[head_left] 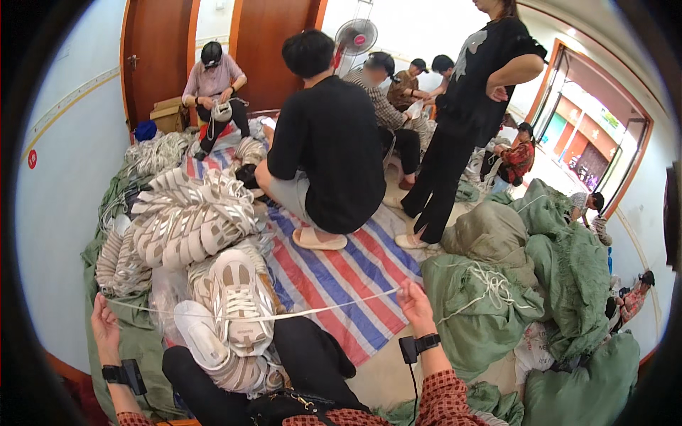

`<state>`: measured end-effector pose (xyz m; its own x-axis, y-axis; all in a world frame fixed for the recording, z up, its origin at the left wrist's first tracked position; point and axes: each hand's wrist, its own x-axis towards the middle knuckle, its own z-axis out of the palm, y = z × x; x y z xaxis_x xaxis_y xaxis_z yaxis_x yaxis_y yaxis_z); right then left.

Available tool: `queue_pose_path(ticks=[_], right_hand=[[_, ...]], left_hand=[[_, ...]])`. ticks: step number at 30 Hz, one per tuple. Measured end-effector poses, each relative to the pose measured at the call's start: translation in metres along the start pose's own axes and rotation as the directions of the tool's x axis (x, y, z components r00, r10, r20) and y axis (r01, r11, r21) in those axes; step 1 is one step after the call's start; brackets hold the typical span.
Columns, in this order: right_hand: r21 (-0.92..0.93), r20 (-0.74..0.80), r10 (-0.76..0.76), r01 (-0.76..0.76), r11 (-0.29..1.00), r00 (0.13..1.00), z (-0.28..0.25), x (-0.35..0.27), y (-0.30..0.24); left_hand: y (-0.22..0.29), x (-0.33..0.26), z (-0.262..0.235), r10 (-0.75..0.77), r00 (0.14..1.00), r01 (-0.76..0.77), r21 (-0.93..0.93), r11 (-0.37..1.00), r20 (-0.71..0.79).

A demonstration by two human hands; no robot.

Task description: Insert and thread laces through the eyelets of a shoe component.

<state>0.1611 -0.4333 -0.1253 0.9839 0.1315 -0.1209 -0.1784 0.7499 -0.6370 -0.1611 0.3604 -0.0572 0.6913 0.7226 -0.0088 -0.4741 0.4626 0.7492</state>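
Note:
My left hand [105, 321] is out at the left, fingers closed on one end of a white shoelace [348, 304]. On the right side, my right hand [415, 304] pinches the lace's other end. The lace is stretched wide between both hands and runs across a beige and white sneaker [242, 295] near my lap. White lacing crosses the front of that shoe, whose toe points away from me. Beside it, against my leg, a pale shoe piece [199, 332] shows a smooth, light surface. More shoes lie underneath, partly hidden.
Piled shoe uppers [192, 224] lie ahead on the left. A striped tarp [334, 277] covers the floor, where a person in black [323, 142] squats and another [469, 121] stands. Stuffed green sacks [483, 305] crowd the right, one topped with loose laces [490, 284]. Several people sit farther back.

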Motion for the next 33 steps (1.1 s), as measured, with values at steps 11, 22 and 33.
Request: queue_pose_path(ticks=[11, 22, 33], right_hand=[[-0.769, 0.147, 0.154, 0.015, 0.639, 0.977, 0.158, -0.013, 0.059], [-0.748, 0.66, 0.276, 0.579, 0.323, 0.699, 0.246, -0.052, 0.148], [-0.783, 0.618, 0.148, 0.591, 0.194, 0.772, 0.247, -0.059, 0.149]], left_hand=[[-0.044, -0.06, 0.112, 0.014, 0.999, 0.003, 0.48, 0.877, -0.032], [-0.14, -0.157, 0.227, -0.337, 0.915, 0.055, 0.76, 0.647, 0.221], [-0.135, -0.176, 0.259, -0.112, 0.908, -0.326, 0.85, 0.414, 0.403]])
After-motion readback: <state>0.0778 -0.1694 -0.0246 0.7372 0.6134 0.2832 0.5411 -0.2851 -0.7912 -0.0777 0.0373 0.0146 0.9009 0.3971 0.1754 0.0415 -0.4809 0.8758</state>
